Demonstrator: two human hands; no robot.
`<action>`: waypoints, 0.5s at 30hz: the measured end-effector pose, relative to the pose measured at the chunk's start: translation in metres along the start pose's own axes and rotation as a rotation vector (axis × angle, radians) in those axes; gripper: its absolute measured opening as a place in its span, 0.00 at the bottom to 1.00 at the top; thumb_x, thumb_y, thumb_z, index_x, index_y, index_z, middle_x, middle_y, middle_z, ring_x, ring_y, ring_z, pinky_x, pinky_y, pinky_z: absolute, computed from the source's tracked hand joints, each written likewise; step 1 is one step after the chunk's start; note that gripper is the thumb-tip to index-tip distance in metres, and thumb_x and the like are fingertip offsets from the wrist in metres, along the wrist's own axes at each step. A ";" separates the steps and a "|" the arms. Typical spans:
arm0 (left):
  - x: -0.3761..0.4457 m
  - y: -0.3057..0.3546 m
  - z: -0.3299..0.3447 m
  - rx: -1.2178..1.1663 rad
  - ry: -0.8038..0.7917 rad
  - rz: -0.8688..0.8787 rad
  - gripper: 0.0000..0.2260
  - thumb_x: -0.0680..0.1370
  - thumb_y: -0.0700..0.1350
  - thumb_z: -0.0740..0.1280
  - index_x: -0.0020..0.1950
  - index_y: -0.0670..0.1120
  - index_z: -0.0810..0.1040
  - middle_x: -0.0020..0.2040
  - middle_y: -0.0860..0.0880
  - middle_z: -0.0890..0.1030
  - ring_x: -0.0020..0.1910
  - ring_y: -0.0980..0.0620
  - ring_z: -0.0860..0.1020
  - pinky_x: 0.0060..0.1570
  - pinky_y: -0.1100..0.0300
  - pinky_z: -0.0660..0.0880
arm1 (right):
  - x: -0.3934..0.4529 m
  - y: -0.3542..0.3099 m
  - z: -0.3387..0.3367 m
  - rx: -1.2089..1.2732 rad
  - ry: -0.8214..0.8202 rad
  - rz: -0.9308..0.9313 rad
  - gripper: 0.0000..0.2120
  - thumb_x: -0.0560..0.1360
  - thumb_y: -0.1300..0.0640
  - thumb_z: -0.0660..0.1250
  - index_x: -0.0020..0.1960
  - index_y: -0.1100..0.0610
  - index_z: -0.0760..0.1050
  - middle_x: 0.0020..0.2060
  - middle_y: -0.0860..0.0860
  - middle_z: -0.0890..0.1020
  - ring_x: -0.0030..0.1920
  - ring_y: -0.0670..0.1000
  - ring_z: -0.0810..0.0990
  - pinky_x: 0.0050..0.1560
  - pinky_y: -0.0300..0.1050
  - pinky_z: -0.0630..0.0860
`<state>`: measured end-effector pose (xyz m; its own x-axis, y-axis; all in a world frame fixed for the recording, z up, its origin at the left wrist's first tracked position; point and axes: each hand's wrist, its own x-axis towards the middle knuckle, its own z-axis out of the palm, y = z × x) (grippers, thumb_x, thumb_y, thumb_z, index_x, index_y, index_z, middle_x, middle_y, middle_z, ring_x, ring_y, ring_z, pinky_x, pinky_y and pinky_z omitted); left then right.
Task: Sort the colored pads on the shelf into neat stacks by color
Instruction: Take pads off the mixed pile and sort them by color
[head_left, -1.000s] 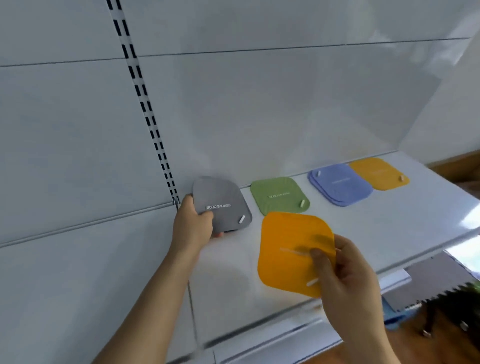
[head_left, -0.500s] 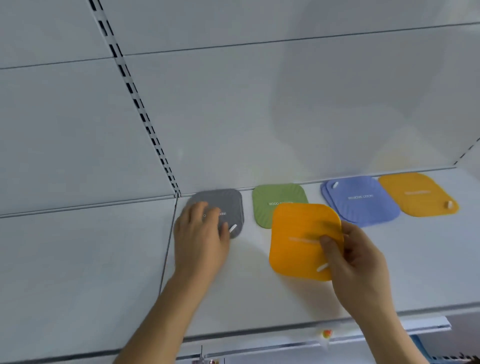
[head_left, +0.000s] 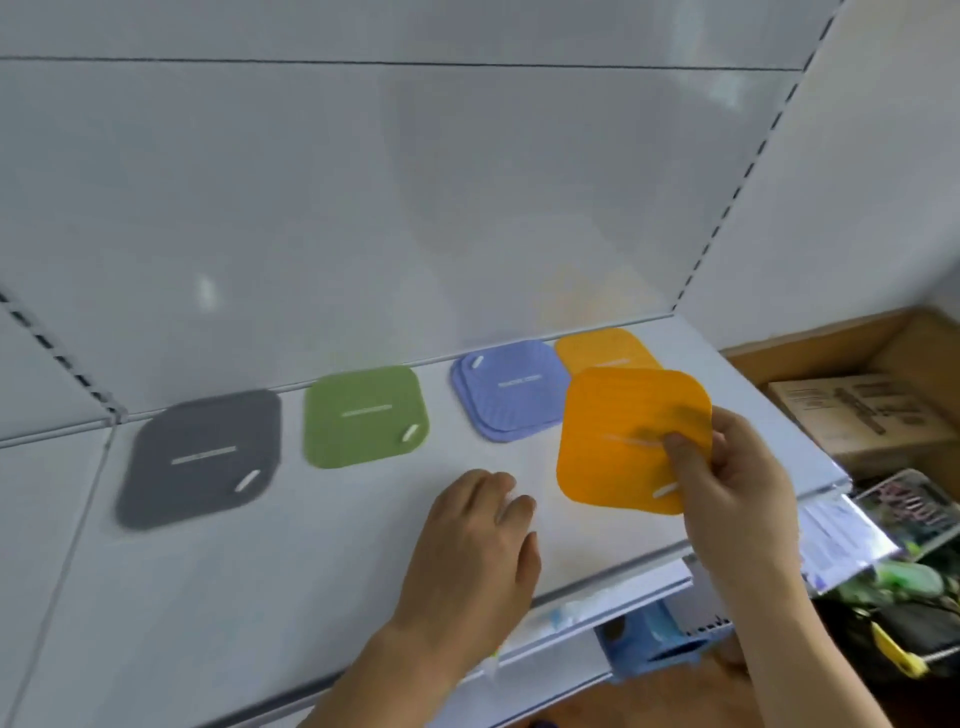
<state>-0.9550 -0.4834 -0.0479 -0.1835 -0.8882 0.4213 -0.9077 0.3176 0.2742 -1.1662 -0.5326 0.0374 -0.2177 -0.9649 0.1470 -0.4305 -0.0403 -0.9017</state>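
You have one head-worn view, looking forward and down from close range onto the white shelf (head_left: 322, 561) and its back panel (head_left: 415, 208).

A shop: white slotted-upright display shelving (head_left: 311, 545) with a price-label rail, stock cartons (head_left: 852, 415) beside it.

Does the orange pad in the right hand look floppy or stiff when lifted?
Probably fairly stiff: the orange pad keeps flat though the right hand pinches only one corner. Likely light, since that pinch carries it. Its ribbed-looking surface probably grips rather than slips, though blur hides detail.
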 end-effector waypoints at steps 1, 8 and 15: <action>0.007 0.005 0.006 0.004 0.002 -0.009 0.12 0.78 0.47 0.69 0.58 0.46 0.84 0.59 0.45 0.82 0.59 0.43 0.79 0.61 0.47 0.78 | 0.014 0.007 -0.007 0.011 0.008 0.005 0.05 0.83 0.58 0.66 0.57 0.51 0.78 0.32 0.52 0.81 0.30 0.40 0.79 0.31 0.40 0.70; 0.039 0.041 0.032 0.111 0.030 -0.250 0.08 0.77 0.46 0.67 0.53 0.46 0.82 0.53 0.47 0.79 0.53 0.42 0.77 0.54 0.46 0.77 | 0.134 0.060 -0.023 0.064 -0.158 0.014 0.10 0.81 0.58 0.67 0.59 0.46 0.78 0.42 0.53 0.84 0.39 0.52 0.82 0.33 0.46 0.78; 0.042 0.054 0.039 0.146 0.069 -0.371 0.13 0.79 0.47 0.64 0.59 0.45 0.82 0.56 0.49 0.79 0.55 0.44 0.78 0.56 0.47 0.78 | 0.227 0.086 0.016 -0.118 -0.413 -0.056 0.16 0.79 0.57 0.66 0.66 0.49 0.79 0.50 0.50 0.85 0.48 0.56 0.83 0.46 0.55 0.82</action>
<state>-1.0263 -0.5160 -0.0491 0.1882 -0.9075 0.3754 -0.9525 -0.0754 0.2952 -1.2387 -0.7596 -0.0128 0.1674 -0.9859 -0.0021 -0.5343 -0.0889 -0.8406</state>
